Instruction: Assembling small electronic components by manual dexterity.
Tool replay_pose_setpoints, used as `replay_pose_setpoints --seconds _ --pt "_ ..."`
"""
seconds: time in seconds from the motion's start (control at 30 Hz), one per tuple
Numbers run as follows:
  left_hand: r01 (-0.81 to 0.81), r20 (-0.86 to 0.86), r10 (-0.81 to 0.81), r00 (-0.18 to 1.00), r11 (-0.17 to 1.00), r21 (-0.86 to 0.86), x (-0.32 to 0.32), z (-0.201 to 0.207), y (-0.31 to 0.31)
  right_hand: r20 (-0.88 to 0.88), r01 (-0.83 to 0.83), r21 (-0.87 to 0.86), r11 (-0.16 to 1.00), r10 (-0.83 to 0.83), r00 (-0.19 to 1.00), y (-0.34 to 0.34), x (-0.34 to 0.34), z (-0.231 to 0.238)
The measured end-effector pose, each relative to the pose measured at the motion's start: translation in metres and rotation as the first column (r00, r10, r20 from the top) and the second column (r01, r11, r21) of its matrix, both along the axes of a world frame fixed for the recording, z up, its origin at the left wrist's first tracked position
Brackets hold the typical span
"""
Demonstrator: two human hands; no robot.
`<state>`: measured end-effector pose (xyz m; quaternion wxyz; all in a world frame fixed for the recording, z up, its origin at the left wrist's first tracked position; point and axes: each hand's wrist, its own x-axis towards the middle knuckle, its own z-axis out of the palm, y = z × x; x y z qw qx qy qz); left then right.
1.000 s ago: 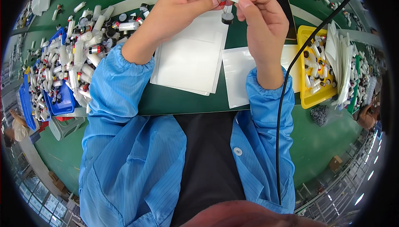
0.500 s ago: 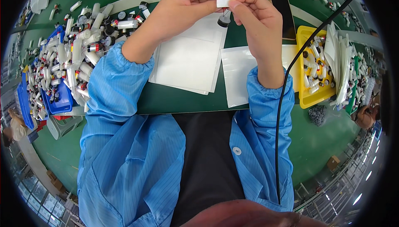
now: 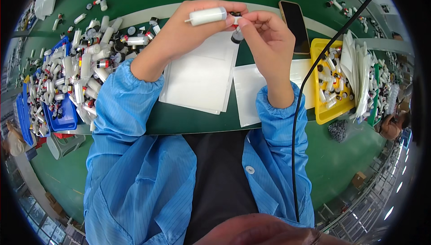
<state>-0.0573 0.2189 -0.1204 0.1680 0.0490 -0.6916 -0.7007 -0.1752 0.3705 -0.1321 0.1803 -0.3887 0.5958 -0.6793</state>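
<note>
My left hand (image 3: 191,31) is closed around a whitish translucent cylinder (image 3: 207,16) with a thin tip at its left end. The cylinder lies across the fingers. At its right end, a small white strip (image 3: 237,20) sits between my left thumb and the pinched fingers of my right hand (image 3: 271,38). A bit of red shows just under the strip. Below hangs a black-ended round part (image 3: 236,36), apparently joined to the cylinder by thin wires. My fingers partly hide the joint, so I cannot tell how far the strip goes around it.
White sheets (image 3: 193,88) lie under my hands, with a glossy white sheet (image 3: 247,97) beside them. Piled cylinders (image 3: 85,65) and a blue tray (image 3: 67,114) are at left. At right are a phone (image 3: 294,27), a yellow tray (image 3: 332,114) and a black cable (image 3: 298,123).
Both hands and the cylinder appear lower in view, along with the whole table. The white strip, flat and fully visible before, is now mostly covered by my thumbs and fingertips.
</note>
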Motion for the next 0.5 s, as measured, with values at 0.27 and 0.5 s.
replay_pose_setpoints --seconds 0.27,0.5 --pt "0.095 0.017 -0.107 0.994 0.938 0.332 0.007 0.018 0.011 0.669 -0.422 -0.257 0.869 0.475 0.571 -0.004 -0.014 0.002" --pt "-0.066 -0.037 0.059 0.998 0.97 -0.235 0.075 0.088 -0.025 0.502 -0.153 -0.09 0.984 0.177 0.846 0.003 -0.017 -0.007"
